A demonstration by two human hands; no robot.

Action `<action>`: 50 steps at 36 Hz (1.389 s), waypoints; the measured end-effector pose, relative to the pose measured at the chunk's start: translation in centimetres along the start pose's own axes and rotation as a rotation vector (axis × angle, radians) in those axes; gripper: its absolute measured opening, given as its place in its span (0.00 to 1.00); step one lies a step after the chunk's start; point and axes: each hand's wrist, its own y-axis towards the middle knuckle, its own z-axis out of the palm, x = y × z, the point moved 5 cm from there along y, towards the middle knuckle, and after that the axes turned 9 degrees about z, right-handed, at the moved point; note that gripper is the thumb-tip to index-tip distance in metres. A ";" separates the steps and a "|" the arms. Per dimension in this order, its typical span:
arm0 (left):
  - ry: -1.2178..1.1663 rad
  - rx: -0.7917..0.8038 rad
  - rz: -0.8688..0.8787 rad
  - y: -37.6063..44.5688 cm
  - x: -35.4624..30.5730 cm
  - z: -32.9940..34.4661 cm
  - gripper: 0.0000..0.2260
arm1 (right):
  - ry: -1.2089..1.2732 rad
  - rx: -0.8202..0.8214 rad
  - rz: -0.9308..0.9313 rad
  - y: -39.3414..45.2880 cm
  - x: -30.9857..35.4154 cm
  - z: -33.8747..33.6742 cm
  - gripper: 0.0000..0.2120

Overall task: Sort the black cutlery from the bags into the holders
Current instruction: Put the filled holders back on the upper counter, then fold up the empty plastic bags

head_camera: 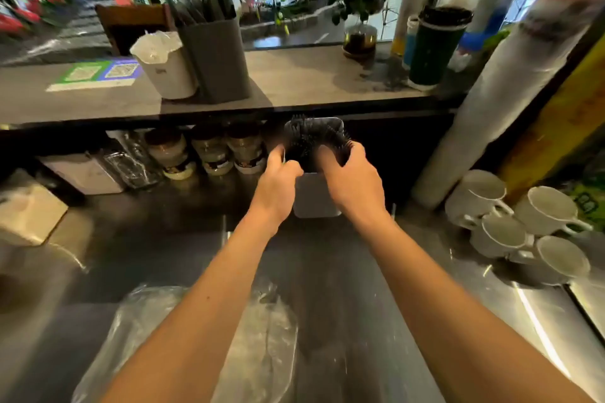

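Both hands are reaching into the pale grey rectangular plastic holder (316,196), which is standing on the dark steel desk (157,249) under the edge of the grey shelf (294,82). The right hand (355,178) is curling its fingers around the bunch of black plastic cutlery (311,144) sticking up from that holder. The left hand (278,181), just left of the holder, is closing on the same bunch, though blur is hiding exactly what its fingers are pinching. A crumpled clear plastic bag (262,337) is lying on the desk nearer the person than the holder. White ceramic cups (520,222) are sitting to the holder's right.
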 end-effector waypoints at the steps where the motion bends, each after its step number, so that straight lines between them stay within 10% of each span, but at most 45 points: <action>1: 0.072 0.014 0.061 0.0 -2.2 -0.7 0.35 | 0.001 -0.017 -0.021 0.0 1.8 -0.8 0.30; 14: 0.604 -0.130 0.432 8.0 -14.7 -5.8 0.35 | -0.075 -0.074 -0.170 5.3 16.7 -4.2 0.36; 24: 0.985 -0.157 0.298 14.9 -15.0 -4.5 0.33 | -0.061 0.033 -0.028 13.8 18.3 -1.5 0.36; 43: 0.558 -0.199 0.389 15.0 -11.8 -4.4 0.27 | 0.126 0.005 0.038 14.3 17.3 -1.3 0.43; 50: 0.499 -0.060 0.542 8.3 -7.0 -3.5 0.27 | -0.017 -0.005 -0.106 6.0 13.7 1.1 0.12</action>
